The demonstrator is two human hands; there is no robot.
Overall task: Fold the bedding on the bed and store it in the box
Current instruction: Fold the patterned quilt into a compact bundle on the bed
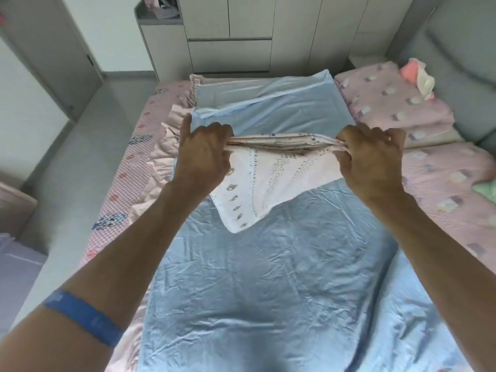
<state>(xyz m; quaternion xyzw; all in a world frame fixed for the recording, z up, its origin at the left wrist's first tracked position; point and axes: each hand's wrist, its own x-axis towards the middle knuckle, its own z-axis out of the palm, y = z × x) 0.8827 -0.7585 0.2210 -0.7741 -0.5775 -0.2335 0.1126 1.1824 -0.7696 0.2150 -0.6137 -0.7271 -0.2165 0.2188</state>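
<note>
A folded pink patterned cloth (271,170) hangs at the centre of the frame, held up above the blue sheet (268,277) on the bed. The left hand (205,154) pinches its left end and the right hand (371,157) its right end, fingers curled round the gathered layers. Pink quilts (397,106) lie at the upper right; a grey wardrobe (230,30) stands along the top.
</note>
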